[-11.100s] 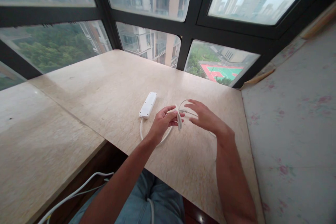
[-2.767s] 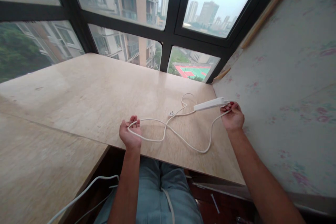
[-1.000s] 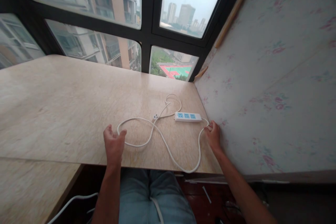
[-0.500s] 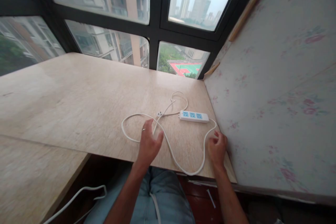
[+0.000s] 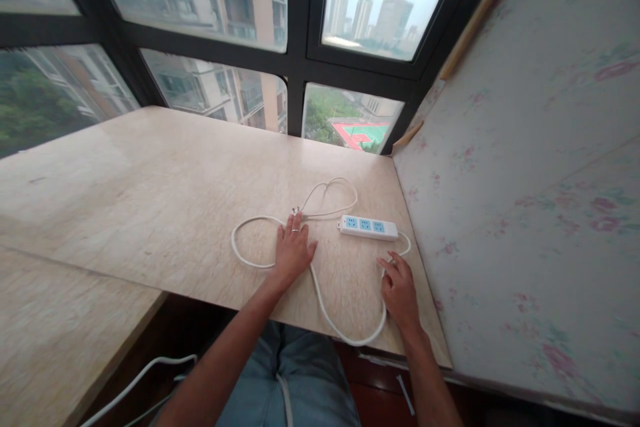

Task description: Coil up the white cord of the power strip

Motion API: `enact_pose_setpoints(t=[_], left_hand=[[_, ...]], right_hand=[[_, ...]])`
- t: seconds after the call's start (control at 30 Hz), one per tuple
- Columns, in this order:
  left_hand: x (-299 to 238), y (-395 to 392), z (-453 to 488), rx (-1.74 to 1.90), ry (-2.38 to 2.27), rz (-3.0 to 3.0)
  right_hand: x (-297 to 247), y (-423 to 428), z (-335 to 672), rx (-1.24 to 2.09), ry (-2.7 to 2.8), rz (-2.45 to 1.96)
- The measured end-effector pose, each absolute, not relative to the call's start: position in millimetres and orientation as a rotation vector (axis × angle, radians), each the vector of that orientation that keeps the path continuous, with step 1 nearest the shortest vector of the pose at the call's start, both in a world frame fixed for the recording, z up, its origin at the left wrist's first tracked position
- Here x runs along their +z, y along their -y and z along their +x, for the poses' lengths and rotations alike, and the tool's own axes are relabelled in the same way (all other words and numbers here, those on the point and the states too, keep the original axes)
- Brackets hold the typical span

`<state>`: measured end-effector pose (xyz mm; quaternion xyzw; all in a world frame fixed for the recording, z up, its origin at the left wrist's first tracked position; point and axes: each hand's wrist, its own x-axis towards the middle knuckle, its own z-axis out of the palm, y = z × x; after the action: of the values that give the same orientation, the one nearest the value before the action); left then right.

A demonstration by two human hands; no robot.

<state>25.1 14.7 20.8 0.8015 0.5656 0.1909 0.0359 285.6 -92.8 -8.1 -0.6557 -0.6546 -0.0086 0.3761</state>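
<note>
now the open left hand (image 5: 293, 250) lies flat, fingertips at the small white plug (image 5: 296, 211); the right hand (image 5: 399, 288), open, touches the thin white cable (image 5: 323, 307); pinch the plug's body.

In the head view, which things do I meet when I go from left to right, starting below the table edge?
From the left: hanging cable → left hand → power strip → flowered wall.

Stretch of white cord (image 5: 356, 344) under the left hand (image 5: 293, 250); plug (image 5: 295, 211) too small for detail.
</note>
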Motion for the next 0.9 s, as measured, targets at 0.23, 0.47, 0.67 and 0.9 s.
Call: enact_pose_setpoints(t=[0.23, 0.47, 0.67, 0.9], left_hand=[[15, -37, -3, 0.572, -1.88, 2.414], [9, -64, -31, 0.679, -1.881, 2.383], [6, -69, -30, 0.791, -1.913, 2.364], [9, -68, -29, 0.863, -1.913, 2.298]], right_hand=[[-10, 95, 285, 0.172, 1.953, -1.446], [-4, 83, 251, 0.124, 2.106, -1.432], [-1, 40, 205, 0.13, 2.177, -1.433], [2, -41, 216, 0.179, 2.019, -1.517]])
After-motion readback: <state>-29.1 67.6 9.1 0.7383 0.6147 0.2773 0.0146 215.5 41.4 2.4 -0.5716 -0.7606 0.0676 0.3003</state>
